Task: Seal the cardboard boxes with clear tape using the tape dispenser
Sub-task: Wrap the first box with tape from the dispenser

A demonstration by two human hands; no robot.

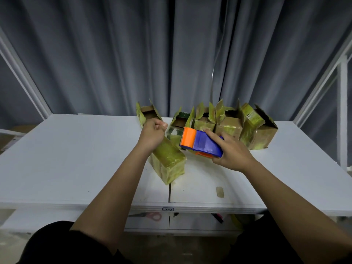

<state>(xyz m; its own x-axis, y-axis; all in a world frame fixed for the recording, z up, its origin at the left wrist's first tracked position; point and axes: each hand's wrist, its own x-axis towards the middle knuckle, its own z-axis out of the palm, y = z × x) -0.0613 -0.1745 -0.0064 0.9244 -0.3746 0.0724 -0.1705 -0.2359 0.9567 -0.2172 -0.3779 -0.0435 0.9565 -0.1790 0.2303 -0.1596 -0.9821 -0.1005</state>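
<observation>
Grey pleated curtain (133,54) behind, white bench (66,159) in front, white frame posts at both sides.

Head view, the only one supplied. Long cardboard box (168,162) lying on its side near bench centre, wrapped in yellowish glossy tape, one end pointing toward the near edge. Left hand (152,136) above the far end of that box, fingers curled, thumb and forefinger pressed together as if pinching something thin. Likely a free end of clear tape, though no strip can be made out. Right hand (231,151) gripping the blue and orange tape dispenser (202,144), forefinger laid straight along the top, thumb under the body, orange roller end turned toward the left hand. Dispenser held off the bench, just right of the long box. Judged as tape being drawn out between the two hands before laying it on the box.

Row of open boxes (224,122) along the far edge, flaps standing up, apparently waiting to be sealed. Leftmost open box (146,113) partly behind the left hand.

Small scrap of tape (219,192) stuck to the bench near the front edge. Scissors (150,215) on the shelf below, pink handles only partly seen; other items beside them too dark to identify.

Contents of the boxes not visible. Tape roll hidden inside the dispenser. Contact between left hand and box not determinable.
</observation>
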